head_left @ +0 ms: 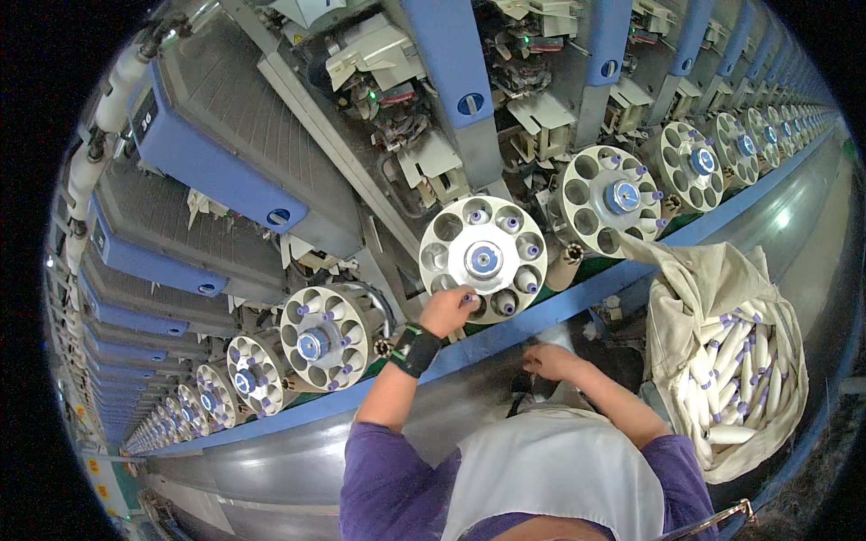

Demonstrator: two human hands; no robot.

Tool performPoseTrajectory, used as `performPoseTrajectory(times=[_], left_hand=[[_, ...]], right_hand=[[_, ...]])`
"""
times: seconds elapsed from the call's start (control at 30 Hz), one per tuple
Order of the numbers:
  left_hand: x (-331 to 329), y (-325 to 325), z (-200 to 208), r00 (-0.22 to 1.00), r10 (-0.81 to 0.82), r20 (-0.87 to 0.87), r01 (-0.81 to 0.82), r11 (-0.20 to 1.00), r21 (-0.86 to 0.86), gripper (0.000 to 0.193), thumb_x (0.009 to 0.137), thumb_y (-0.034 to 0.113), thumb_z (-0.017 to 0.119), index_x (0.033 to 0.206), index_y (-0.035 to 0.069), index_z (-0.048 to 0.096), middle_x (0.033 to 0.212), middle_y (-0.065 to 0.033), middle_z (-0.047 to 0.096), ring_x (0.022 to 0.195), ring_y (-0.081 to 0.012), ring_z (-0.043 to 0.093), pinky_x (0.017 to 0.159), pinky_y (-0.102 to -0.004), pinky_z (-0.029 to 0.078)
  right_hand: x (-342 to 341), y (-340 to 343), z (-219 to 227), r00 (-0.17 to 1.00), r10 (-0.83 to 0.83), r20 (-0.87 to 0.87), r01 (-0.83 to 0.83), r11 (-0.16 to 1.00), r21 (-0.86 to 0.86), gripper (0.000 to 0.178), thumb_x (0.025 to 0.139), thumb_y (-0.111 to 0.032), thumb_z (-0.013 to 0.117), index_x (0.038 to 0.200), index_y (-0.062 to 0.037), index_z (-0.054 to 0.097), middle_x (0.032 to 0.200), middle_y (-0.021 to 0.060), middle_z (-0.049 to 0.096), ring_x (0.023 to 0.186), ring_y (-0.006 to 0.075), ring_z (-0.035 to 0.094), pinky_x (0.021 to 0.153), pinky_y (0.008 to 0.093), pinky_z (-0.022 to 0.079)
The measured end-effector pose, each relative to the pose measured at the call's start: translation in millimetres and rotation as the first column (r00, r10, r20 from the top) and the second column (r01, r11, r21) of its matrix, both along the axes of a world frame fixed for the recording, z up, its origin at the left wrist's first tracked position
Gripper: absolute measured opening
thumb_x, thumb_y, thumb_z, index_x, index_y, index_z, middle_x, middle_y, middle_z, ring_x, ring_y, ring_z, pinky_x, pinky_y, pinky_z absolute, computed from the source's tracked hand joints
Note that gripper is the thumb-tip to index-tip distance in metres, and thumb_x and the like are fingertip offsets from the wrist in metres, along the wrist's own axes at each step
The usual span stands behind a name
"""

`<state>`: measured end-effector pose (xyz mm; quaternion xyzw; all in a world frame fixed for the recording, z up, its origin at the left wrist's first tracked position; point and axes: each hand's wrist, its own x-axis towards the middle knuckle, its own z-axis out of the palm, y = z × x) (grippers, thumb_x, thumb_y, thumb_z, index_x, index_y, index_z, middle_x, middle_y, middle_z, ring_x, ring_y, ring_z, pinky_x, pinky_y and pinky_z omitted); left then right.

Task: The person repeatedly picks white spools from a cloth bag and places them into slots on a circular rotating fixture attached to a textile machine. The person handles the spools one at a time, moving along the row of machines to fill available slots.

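Note:
My left hand (446, 312), with a dark band round the wrist, is at the near left edge of a round cream magazine (484, 236) with a ring of round pockets. Its fingers close on the purple tip of a yarn bobbin (468, 298) at one pocket. Several other pockets of this magazine hold purple-tipped bobbins (529, 284). Lower and to the right, my right hand (552, 362) is in front of the machine's blue rail, its fingers curled together. What they hold, if anything, is too small to make out.
On the right stands an open cloth sack (663, 338) full of white bobbins with purple tips. More magazines line the machine, one to the left (311, 346) and one to the right (622, 197). A blue rail (577, 307) runs below them. Blue-fronted winding units (460, 63) rise behind.

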<state>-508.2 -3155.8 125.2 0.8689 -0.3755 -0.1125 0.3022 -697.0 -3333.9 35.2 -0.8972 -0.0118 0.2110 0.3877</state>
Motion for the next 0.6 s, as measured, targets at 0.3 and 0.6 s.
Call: performPoseTrajectory(times=[0.3, 0.6], left_hand=[[-21.3, -6.5, 132.8, 0.836, 0.116, -0.536, -0.400, 0.798, -0.451, 0.020, 0.090, 0.021, 0.055, 0.089, 0.001, 0.057, 0.051, -0.0008, 0.052, 0.038, -0.0071, 0.047, 0.036, -0.0193, 0.035], [-73.2, -160.2, 96.5, 0.687, -0.329, -0.648, -0.600, 0.246, -0.761, 0.032, 0.092, 0.029, 0.047, 0.075, 0.003, 0.048, 0.079, -0.0085, 0.055, 0.074, -0.0223, 0.057, 0.061, -0.0324, 0.048]], right_hand=[[46.9, -56.7, 144.9, 0.829, -0.131, 0.544, 0.007, 0.974, 0.225, 0.049, 0.082, -0.030, 0.060, 0.121, -0.0035, 0.047, 0.107, 0.0165, 0.056, 0.098, 0.0343, 0.054, 0.085, 0.0407, 0.042], [32.7, -137.2, 154.3, 0.862, 0.288, -0.416, 0.380, 0.176, 0.908, 0.043, 0.093, -0.041, 0.039, 0.112, -0.0030, 0.048, 0.083, 0.0137, 0.063, 0.058, 0.0167, 0.060, 0.047, 0.0275, 0.048]])
